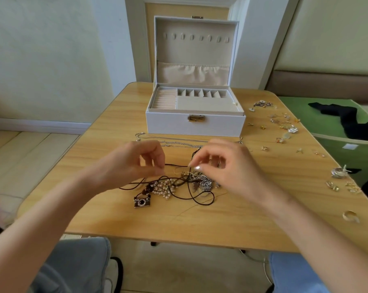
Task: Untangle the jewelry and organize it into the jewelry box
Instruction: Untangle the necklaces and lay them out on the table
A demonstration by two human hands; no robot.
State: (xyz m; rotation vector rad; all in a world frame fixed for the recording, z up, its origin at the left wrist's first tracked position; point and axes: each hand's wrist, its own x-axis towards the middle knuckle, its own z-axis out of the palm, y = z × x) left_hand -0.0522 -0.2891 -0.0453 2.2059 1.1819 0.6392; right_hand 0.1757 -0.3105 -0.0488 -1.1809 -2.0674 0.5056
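Note:
A tangle of jewelry lies mid-table: a dark cord necklace [176, 165], a camera-shaped pendant [142, 202], a cluster of pearl beads [164, 188] and silver chain pieces [204, 182]. My left hand [134, 163] pinches the dark cord at its left. My right hand [225, 163] pinches the same cord a little to the right, so a short stretch runs between the two hands just above the tangle. Behind them stands the white jewelry box [168, 123], lid up, with ring rolls and small compartments showing.
Thin silver chains [179, 142] lie straight between the hands and the box. Earrings and small pieces [282, 123] are scattered along the table's right side, with rings [351, 216] near the right front edge. A green bin [335, 123] holding dark cloth stands right of the table.

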